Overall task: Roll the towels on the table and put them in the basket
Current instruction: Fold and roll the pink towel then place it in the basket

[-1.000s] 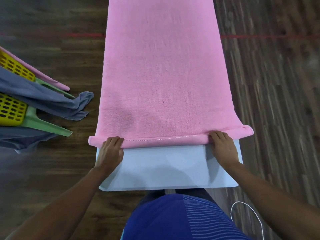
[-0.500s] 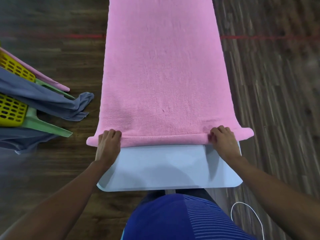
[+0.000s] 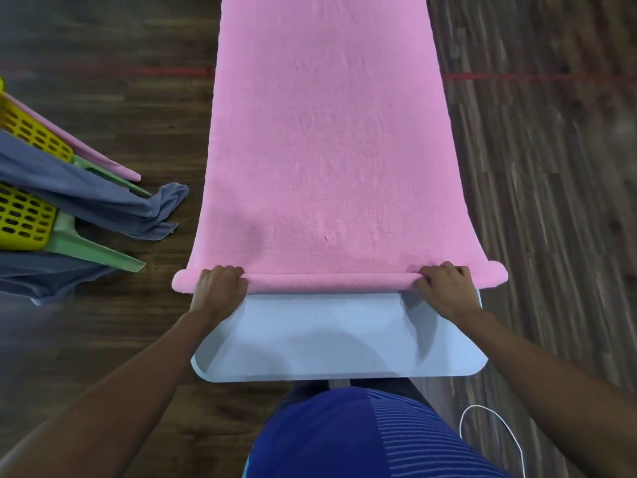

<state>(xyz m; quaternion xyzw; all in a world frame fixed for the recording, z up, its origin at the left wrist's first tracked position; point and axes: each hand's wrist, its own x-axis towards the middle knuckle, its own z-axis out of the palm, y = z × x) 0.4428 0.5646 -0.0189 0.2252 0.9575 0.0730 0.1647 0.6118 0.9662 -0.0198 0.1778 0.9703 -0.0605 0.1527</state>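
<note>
Pink towel (image 3: pixel 327 150), soft and fleecy, lies flat along a narrow, smooth pale blue table (image 3: pixel 337 343) with rounded corners. Its near edge is curled into a thin roll (image 3: pixel 331 282) whose ends overhang both sides. The left hand (image 3: pixel 219 293) and right hand (image 3: pixel 444 293) each grip this roll near its 2 ends, fingers curled over its top. A yellow perforated plastic basket (image 3: pixel 24 215) stands at the left on the dark wooden floor (image 3: pixel 551 236), with grey cloth (image 3: pixel 103 201) draped over it
</note>
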